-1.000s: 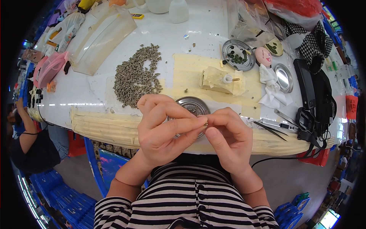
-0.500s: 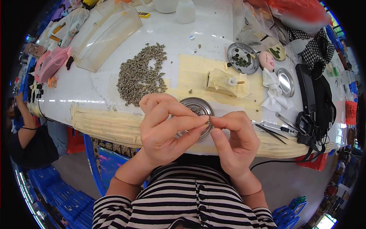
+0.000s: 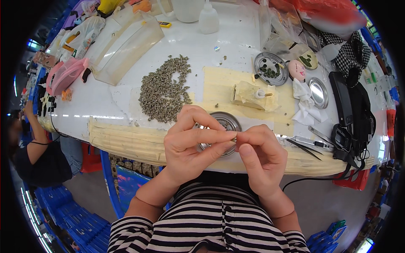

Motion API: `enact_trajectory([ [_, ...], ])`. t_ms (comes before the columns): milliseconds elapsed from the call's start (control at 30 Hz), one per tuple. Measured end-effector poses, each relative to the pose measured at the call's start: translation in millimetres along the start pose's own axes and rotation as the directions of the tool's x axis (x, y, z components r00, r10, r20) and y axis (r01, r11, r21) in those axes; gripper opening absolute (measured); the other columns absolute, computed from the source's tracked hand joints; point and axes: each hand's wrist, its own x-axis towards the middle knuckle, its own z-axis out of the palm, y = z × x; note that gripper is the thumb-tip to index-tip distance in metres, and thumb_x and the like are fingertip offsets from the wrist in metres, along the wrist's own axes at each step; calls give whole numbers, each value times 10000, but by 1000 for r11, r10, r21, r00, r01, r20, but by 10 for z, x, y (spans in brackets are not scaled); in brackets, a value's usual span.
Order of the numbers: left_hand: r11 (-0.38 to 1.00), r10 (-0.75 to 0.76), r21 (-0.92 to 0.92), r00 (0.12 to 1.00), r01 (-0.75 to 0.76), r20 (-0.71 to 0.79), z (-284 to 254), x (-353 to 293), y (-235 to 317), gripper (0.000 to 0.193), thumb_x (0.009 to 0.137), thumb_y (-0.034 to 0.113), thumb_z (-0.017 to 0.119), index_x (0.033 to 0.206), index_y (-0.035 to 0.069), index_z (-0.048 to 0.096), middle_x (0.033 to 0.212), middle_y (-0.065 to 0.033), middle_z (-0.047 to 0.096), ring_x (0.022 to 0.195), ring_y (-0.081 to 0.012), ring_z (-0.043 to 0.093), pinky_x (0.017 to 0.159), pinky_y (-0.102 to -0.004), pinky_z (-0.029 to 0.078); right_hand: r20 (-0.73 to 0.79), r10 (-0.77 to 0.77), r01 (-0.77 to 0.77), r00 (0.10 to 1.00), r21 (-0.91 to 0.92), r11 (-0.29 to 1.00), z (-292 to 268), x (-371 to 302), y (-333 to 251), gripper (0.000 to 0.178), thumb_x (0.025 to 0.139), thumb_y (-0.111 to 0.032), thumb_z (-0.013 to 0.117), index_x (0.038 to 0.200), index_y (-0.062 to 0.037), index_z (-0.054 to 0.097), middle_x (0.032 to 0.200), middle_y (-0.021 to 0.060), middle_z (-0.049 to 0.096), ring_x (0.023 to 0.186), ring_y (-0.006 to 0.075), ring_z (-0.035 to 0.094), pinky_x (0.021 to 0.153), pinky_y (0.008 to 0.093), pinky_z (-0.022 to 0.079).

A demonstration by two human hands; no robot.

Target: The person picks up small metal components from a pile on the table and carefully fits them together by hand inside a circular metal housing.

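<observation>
In front of my body my two hands meet at the fingertips. The thumb and forefinger of my left hand (image 3: 190,145) pinch a tiny greyish metal piece (image 3: 234,139), mostly covered by the fingertips. My right hand (image 3: 263,156) has its forefinger tip against that spot and its thumb bent close by; anything between them is too small to make out. Behind the fingers, a round steel dish (image 3: 236,120) with a few small bits in it is partly covered. Beyond my left hand, a spread-out heap of small grey metal parts (image 3: 162,95) lies on the white table.
A paper-covered block (image 3: 249,96) carries a small white nozzle. Right of it are a steel dish of dark green pieces (image 3: 270,69), a steel lid (image 3: 318,92), tweezers (image 3: 304,148) and a black bag (image 3: 354,109). A clear plastic tray (image 3: 126,48) and white bottle (image 3: 209,19) stand farther back.
The whole view has shifted slightly, so the table things appear a little lower and to the right. My hands keep their pinch, with the fingertips now closer together.
</observation>
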Motion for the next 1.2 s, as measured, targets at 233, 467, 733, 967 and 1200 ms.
enact_trajectory([
  [233, 1000, 4, 10, 1000, -4, -7, 9, -9, -4, 265, 699, 21, 820, 941, 122, 783, 872, -9, 656, 838, -162, 549, 751, -293, 409, 4, 64, -64, 998, 137, 988, -18, -22, 13, 171, 883, 22, 643, 1047, 48, 679, 976, 107, 645, 884, 170, 572, 809, 274, 465],
  [467, 996, 5, 85, 1000, -5, -2, 0, -19, 3, 267, 691, 27, 823, 934, 130, 781, 869, 1, 658, 835, -170, 551, 776, -310, 398, -19, -16, 17, 1000, 37, 999, -36, -48, 1, 187, 862, 30, 651, 1045, 37, 688, 945, 102, 654, 859, 170, 570, 789, 264, 451],
  [733, 923, 147, 359, 989, -142, 14, 30, 15, 49, 271, 652, 66, 828, 906, 139, 765, 844, 35, 654, 811, -165, 549, 781, -326, 351, -14, -260, 245, 965, -286, 926, -35, 0, 3, 241, 789, 2, 718, 1029, -10, 731, 877, 95, 652, 770, 188, 585, 669, 277, 467],
  [967, 906, 154, 399, 988, -142, 2, 51, 12, 42, 279, 638, 69, 819, 902, 142, 764, 833, 50, 649, 794, -155, 543, 761, -324, 325, 44, -439, 390, 897, -546, 741, -6, 0, 34, 314, 746, -18, 753, 1060, -23, 732, 866, 82, 642, 751, 208, 590, 641, 296, 475],
  [1200, 902, 183, 391, 982, -184, 40, 40, 4, 67, 295, 643, 83, 822, 922, 161, 771, 840, 61, 643, 820, -166, 534, 782, -330, 320, -3, -35, 35, 999, -90, 995, -49, -24, 95, 230, 813, -15, 727, 1042, -6, 711, 890, 99, 640, 774, 188, 584, 708, 268, 476],
])
